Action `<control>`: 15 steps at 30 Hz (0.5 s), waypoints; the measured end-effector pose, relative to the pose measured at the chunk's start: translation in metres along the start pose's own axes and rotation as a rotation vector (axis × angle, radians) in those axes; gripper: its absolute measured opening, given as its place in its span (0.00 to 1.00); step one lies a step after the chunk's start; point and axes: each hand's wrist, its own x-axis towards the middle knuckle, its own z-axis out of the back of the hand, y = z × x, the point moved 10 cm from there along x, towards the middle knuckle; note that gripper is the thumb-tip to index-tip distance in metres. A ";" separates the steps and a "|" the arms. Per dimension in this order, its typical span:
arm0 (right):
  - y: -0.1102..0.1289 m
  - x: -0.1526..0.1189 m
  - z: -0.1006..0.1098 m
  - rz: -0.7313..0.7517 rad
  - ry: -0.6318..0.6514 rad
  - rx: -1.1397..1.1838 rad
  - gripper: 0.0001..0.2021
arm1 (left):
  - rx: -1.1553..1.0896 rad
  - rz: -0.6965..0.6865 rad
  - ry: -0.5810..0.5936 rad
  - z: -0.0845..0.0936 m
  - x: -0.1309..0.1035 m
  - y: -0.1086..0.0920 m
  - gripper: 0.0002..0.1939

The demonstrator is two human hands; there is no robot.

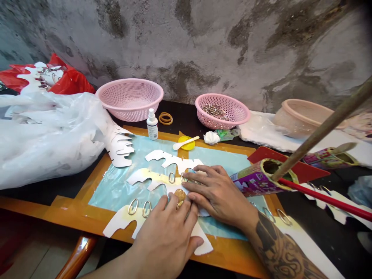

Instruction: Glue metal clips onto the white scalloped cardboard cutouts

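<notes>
My left hand (167,232) lies flat on a white paper cutout (122,223) at the near edge of the board, its fingertips touching a small round gold piece (180,194). My right hand (213,192) presses down on another white cutout (151,177), with its fingertips next to two metal oval rings (177,177). Two more oval rings (139,207) rest on the near cutout, left of my left hand. A third cutout (171,159) lies farther back. All of these sit on a pale blue plastic sheet (116,186) over an orange board (87,217).
Two pink baskets (130,97) (222,110) stand at the back, the right one holding metal rings. A small white bottle (152,124), rubber bands (165,118), a yellow lid with a white spatula (186,143), a purple tube with sticks (261,178) and a white plastic bag (49,131) surround the board.
</notes>
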 end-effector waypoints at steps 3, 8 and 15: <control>-0.001 0.000 -0.002 -0.008 0.018 0.020 0.17 | 0.000 -0.006 -0.008 0.000 0.001 -0.001 0.28; 0.000 0.000 -0.001 -0.015 0.010 -0.003 0.15 | -0.006 -0.008 0.001 -0.002 0.001 -0.001 0.29; 0.002 0.005 0.001 0.013 -0.013 -0.028 0.15 | -0.013 -0.005 -0.002 0.001 0.002 0.000 0.28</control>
